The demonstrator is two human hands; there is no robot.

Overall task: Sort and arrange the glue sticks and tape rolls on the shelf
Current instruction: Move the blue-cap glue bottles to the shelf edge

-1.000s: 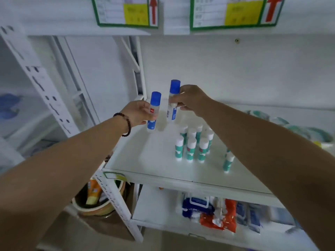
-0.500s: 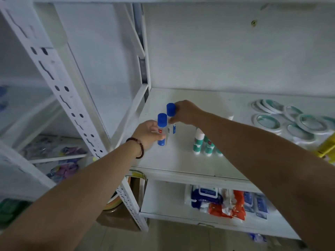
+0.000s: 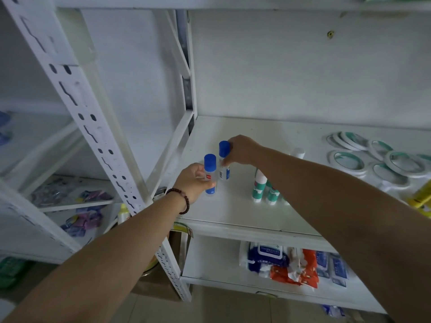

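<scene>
On the white shelf (image 3: 233,213) I hold two blue-capped glue sticks upright at its left part. My left hand (image 3: 193,181) grips the nearer glue stick (image 3: 210,169). My right hand (image 3: 242,150) grips the farther glue stick (image 3: 224,157) just behind it. Both stand at or just above the shelf surface; contact cannot be told. A cluster of white-and-green glue sticks (image 3: 261,187) stands to the right, partly hidden by my right forearm. Several white tape rolls (image 3: 349,160) with green cores lie flat at the right back.
A perforated white upright (image 3: 93,136) stands left of the shelf. A yellow object (image 3: 419,197) sits at the shelf's right edge. The lower shelf holds wipe packets (image 3: 265,257) and orange packets (image 3: 305,269). A neighbouring rack at left carries purple items (image 3: 86,217).
Both hands have come down with the blue-capped glue sticks from mid-air to the left part of the shelf. The view has tilted downward, and the tape rolls have come into sight.
</scene>
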